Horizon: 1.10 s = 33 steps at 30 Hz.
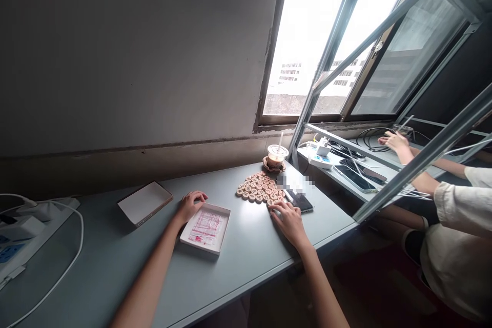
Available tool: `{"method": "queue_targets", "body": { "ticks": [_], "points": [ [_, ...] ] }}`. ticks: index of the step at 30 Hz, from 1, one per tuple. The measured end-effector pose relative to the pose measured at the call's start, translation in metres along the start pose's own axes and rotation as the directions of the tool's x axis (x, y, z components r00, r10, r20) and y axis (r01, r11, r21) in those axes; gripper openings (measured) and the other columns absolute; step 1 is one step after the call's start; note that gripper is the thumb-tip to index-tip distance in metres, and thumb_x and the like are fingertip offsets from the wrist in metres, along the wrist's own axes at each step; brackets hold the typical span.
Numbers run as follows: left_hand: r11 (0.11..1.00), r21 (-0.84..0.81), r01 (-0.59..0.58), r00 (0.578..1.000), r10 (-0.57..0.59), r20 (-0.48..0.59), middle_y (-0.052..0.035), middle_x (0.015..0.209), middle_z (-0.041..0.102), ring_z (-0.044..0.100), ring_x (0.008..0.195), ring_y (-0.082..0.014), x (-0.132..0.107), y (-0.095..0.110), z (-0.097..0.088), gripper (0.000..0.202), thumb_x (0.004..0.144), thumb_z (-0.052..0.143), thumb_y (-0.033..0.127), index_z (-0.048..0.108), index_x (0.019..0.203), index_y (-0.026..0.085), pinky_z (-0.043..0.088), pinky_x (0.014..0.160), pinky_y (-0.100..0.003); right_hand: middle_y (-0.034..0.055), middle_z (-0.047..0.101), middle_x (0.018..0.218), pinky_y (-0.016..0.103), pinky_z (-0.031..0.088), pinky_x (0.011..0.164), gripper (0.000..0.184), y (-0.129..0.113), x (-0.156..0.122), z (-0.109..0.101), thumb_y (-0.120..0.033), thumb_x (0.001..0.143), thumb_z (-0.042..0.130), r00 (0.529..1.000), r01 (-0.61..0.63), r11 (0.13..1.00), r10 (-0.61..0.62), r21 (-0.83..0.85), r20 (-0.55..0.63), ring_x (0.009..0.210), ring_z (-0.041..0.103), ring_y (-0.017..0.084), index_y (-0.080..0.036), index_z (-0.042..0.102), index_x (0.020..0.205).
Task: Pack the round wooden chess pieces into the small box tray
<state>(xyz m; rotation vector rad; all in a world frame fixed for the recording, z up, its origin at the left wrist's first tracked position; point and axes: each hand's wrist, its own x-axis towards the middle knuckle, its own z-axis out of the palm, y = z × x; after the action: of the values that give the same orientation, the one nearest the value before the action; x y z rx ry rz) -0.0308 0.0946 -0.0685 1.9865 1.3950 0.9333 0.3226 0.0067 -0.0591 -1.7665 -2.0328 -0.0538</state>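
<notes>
My left hand (pixel 190 206) is at the back left corner of a shallow open box (pixel 225 233), its thumb by the rim and its fingers curled over the back wall. Inside the box lies a sheet with red printed lines. My right hand (pixel 289 221) rests palm down on the table, fingers loosely spread. Its index fingertip touches the near edge of a cluster of round wooden Chinese chess pieces (pixel 259 188), which lie flat, packed together, with marked faces up. Beside that hand is a dark phone (pixel 302 202), partly blurred out.
Another shallow open box (pixel 146 202) sits at the left. A lidded drink cup with straw (pixel 277 152) stands behind the pieces. Power strips (pixel 36 230) and white cables lie far left. A metal bed frame (pixel 334 36) rises at right, where another person's hand (pixel 395 142) is visible.
</notes>
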Motion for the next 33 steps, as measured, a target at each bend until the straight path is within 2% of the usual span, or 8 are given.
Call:
{"method": "queue_targets", "body": {
  "ticks": [8, 14, 22, 28, 33],
  "points": [
    [1.000, 0.003, 0.000, 1.000, 0.000, 0.008, -0.0061, 0.097, 0.068, 0.058, 0.098, -0.0223, 0.000, 0.002, -0.001, 0.010, 0.067, 0.045, 0.020, 0.050, 0.059, 0.021, 0.041, 0.093, -0.036, 0.0025, 0.066, 0.104, 0.036, 0.033, 0.080, 0.027, -0.010, -0.009, 0.001, -0.036, 0.094, 0.040, 1.000, 0.016, 0.997, -0.017, 0.079, 0.012, 0.098, 0.057, 0.021, -0.028, 0.065, 0.094],
    [1.000, 0.001, 0.006, 1.000, -0.006, 0.004, -0.0062, 0.097, 0.068, 0.057, 0.099, -0.0235, 0.000, 0.001, -0.001, 0.009, 0.067, 0.045, 0.020, 0.049, 0.060, 0.021, 0.040, 0.093, -0.038, 0.0053, 0.063, 0.112, 0.039, 0.034, 0.082, 0.027, -0.004, -0.011, 0.000, -0.033, 0.092, 0.039, 0.998, -0.061, 0.997, 0.061, 0.054, -0.001, 0.105, 0.054, 0.024, -0.028, 0.063, 0.100],
    [1.000, -0.002, 0.009, 1.000, -0.009, -0.001, -0.0056, 0.097, 0.068, 0.057, 0.099, -0.0231, -0.001, 0.002, -0.001, 0.008, 0.066, 0.045, 0.019, 0.049, 0.059, 0.021, 0.041, 0.093, -0.037, 0.0063, 0.061, 0.114, 0.041, 0.039, 0.088, 0.028, 0.002, -0.010, 0.002, -0.034, 0.093, 0.038, 1.000, -0.015, 0.991, 0.013, 0.130, 0.014, 0.110, 0.053, 0.025, -0.027, 0.064, 0.100],
    [1.000, 0.002, 0.012, 1.000, -0.012, 0.008, -0.0053, 0.097, 0.068, 0.057, 0.099, -0.0239, 0.000, 0.001, 0.000, 0.007, 0.066, 0.044, 0.020, 0.047, 0.059, 0.021, 0.039, 0.093, -0.038, 0.0067, 0.062, 0.110, 0.038, 0.042, 0.091, 0.024, 0.004, -0.010, 0.002, -0.029, 0.092, 0.041, 1.000, 0.029, 0.973, -0.028, 0.230, -0.011, 0.107, 0.056, 0.022, -0.024, 0.065, 0.096],
    [1.000, 0.002, 0.008, 1.000, -0.008, 0.009, -0.0057, 0.098, 0.068, 0.056, 0.099, -0.0238, -0.001, 0.001, 0.000, 0.008, 0.067, 0.044, 0.022, 0.047, 0.059, 0.021, 0.038, 0.093, -0.038, 0.0069, 0.063, 0.110, 0.039, 0.044, 0.091, 0.026, 0.005, -0.010, 0.003, -0.031, 0.094, 0.040, 0.999, 0.051, 0.977, -0.047, 0.207, -0.022, 0.106, 0.057, 0.023, -0.024, 0.065, 0.096]
  ]
}}
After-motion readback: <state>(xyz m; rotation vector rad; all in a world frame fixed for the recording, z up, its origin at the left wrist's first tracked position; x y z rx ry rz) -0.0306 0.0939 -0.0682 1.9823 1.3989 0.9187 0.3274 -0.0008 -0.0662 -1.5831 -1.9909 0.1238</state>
